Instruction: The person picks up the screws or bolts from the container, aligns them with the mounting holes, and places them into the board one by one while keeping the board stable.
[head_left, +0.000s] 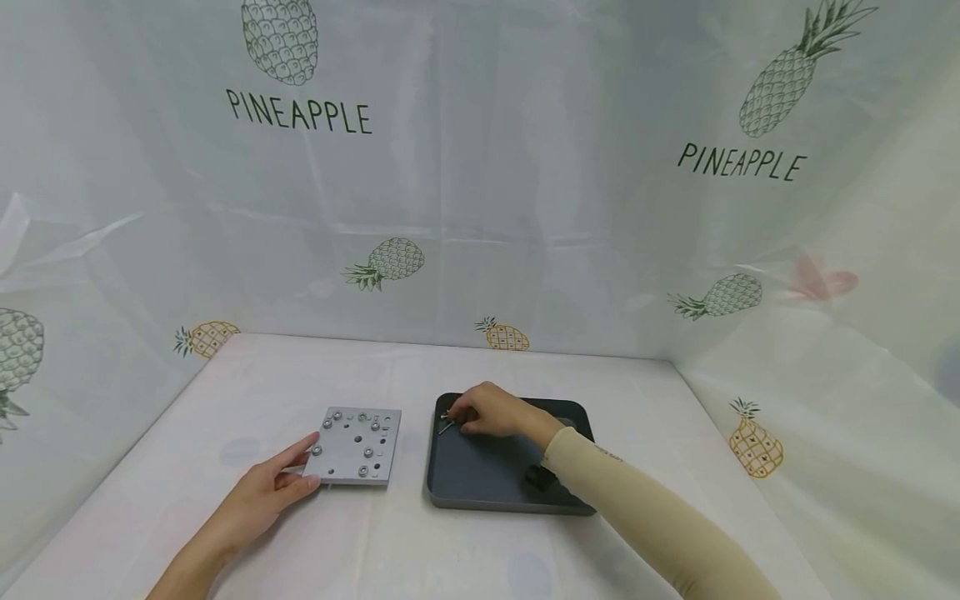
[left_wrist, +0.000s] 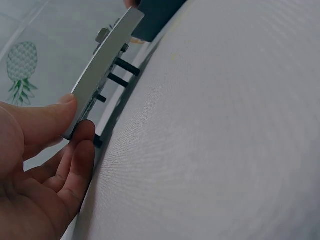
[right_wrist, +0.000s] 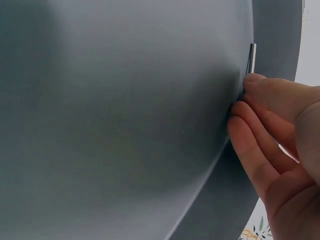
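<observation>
My left hand (head_left: 258, 498) grips the near left corner of a square silver metal plate (head_left: 345, 458), thumb on the top face and fingers beneath. Holes and several socket-head screws dot the plate. From the left wrist side, dark screw shanks (left_wrist: 127, 67) stick out below the plate (left_wrist: 107, 70), which is held tilted above the table. My right hand (head_left: 491, 410) reaches into the far left corner of a dark grey tray (head_left: 480, 503). Its thumb and fingers pinch a thin metal pin (right_wrist: 253, 56) by the tray wall; the fingers hide the pin's lower part.
A small brass-coloured piece (head_left: 444, 415) lies in the tray beside the right fingertips. A black object (head_left: 540, 477) sits in the tray's near right part, partly behind the sleeved forearm (head_left: 637, 492). A pineapple-printed sheet (head_left: 525, 167) hangs behind the white-covered table (head_left: 315, 550).
</observation>
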